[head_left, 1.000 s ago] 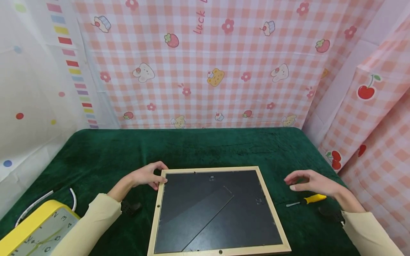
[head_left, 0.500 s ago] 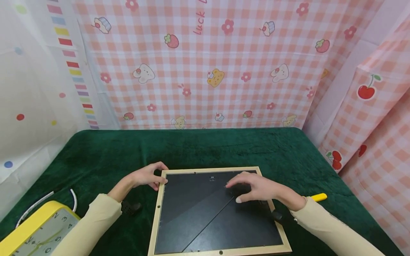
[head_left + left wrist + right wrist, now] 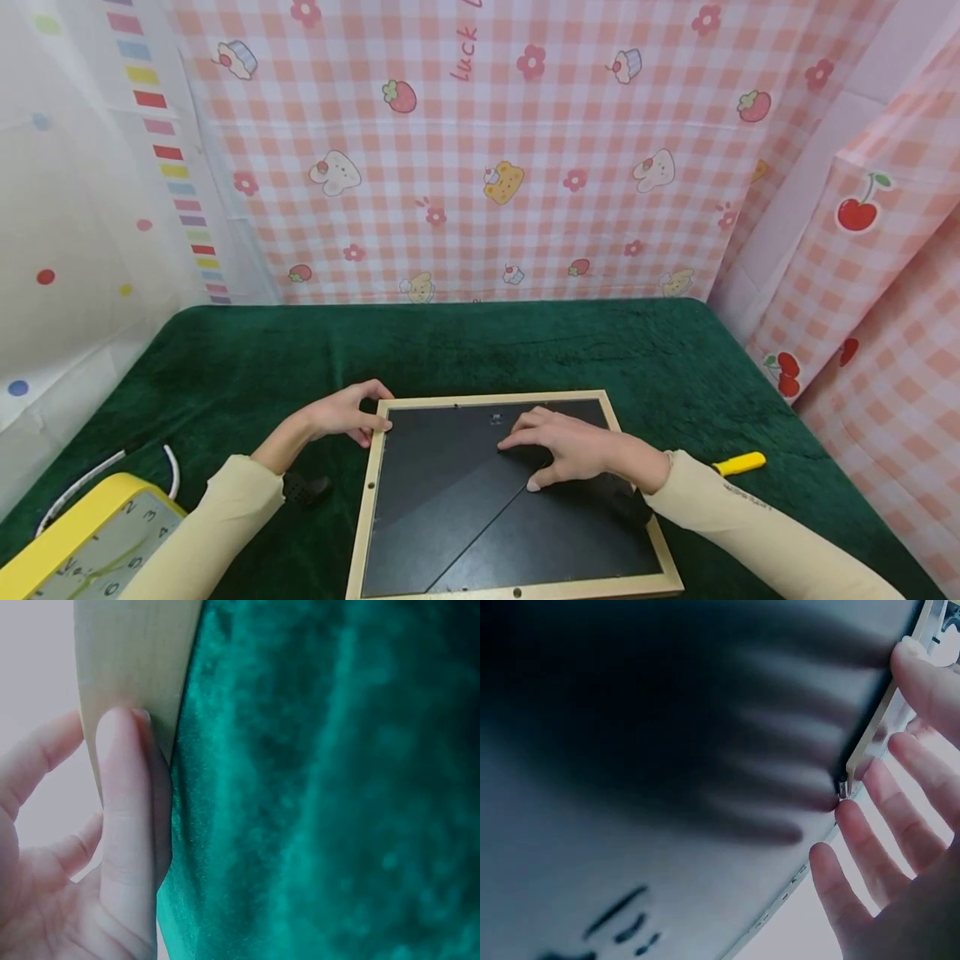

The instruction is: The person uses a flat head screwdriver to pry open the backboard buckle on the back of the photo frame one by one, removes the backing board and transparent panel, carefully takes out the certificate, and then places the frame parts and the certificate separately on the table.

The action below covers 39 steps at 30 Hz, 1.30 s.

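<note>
A picture frame (image 3: 365, 521) with a pale wooden border lies back up, its black backing panel (image 3: 427, 533) showing. A thin slanting line across the panel marks the edge of a black stand flap (image 3: 442, 467). My left hand (image 3: 341, 414) grips the frame's far left corner; in the left wrist view its thumb (image 3: 124, 802) presses the wooden side (image 3: 139, 660). My right hand (image 3: 566, 446) is over the panel, fingers spread. Its thumb and fingertips are right at the flap's edge (image 3: 871, 735) in the right wrist view, near a small metal piece (image 3: 844, 787).
A screwdriver with a yellow handle (image 3: 741, 463) lies right of the frame, partly behind my right sleeve. At front left stands a yellow clock (image 3: 90, 517), with a white curved band (image 3: 78, 483) behind it. The green cloth (image 3: 480, 346) covers the table up to the pink checked curtain.
My right hand has come from beside the screwdriver leftward over the frame's back, its fingers now lower at the flap's line. My left hand and the frame stay put.
</note>
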Tool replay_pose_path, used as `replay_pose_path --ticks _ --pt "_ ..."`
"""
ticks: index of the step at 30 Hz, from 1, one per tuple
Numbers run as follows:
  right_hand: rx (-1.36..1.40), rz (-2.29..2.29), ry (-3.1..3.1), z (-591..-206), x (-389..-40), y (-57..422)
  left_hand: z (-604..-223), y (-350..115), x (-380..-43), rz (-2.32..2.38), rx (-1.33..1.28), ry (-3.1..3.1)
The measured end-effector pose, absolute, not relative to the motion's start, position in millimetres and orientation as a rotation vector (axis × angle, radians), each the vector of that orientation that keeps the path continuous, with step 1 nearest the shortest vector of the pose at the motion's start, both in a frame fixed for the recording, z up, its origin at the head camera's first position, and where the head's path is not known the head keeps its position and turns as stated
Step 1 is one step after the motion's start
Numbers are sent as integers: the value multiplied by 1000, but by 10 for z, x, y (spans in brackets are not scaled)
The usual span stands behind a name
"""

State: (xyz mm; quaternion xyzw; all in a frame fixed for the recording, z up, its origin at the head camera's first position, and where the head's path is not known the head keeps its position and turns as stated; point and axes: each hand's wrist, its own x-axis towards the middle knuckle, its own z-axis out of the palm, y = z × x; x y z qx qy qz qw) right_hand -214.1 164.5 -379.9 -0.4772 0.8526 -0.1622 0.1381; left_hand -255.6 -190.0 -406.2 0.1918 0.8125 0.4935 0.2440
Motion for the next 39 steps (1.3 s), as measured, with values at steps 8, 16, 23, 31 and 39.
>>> replay_pose_path --ticks 8,16,23,31,39 --pt "-1317 -411 2437 -3781 -2179 1595 -4065 -1913 -2562 1347 524 2211" --pt "-1369 -435 2403 -3775 -2226 1591 -4064 -1919 -2564 1375 519 2174" --pt "-1439 -456 2368 -3762 -2218 1612 -4065 -1956 -2561 1410 510 2153" --pt "-1453 -373 2396 -3759 -2214 1598 -4084 -1956 -2567 1409 492 2144" --pt "-1578 -273 2419 -3698 -2218 1601 -4099 -1973 -2560 1439 486 2105"
